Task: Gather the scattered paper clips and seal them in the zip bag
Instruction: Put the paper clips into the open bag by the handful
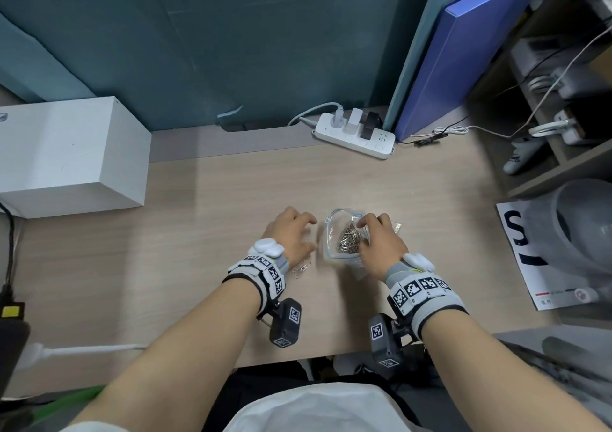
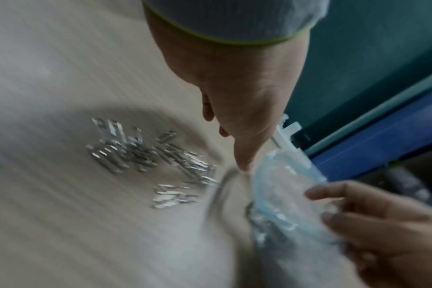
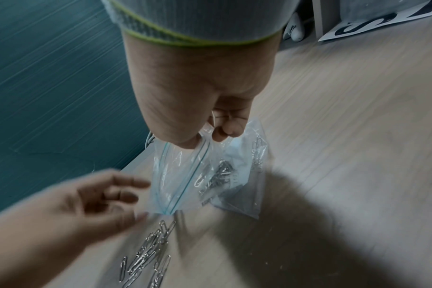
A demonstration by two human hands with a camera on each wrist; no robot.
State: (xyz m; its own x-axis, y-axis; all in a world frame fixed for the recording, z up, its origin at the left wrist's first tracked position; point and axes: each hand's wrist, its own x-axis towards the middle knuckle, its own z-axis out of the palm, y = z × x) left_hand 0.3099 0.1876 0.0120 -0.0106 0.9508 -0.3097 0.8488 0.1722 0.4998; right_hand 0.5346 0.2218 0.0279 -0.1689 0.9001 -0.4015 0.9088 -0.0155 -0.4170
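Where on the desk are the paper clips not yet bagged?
The loose paper clips lie by the left hand, just left of the zip bag.

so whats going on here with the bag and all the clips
A person is filling a clear zip bag with paper clips. Their right hand pinches the bag's open mouth, with a pile already inside. The left hand, holding nothing, hovers over loose clips left on the desk beside the bag. Nothing is sealed yet.
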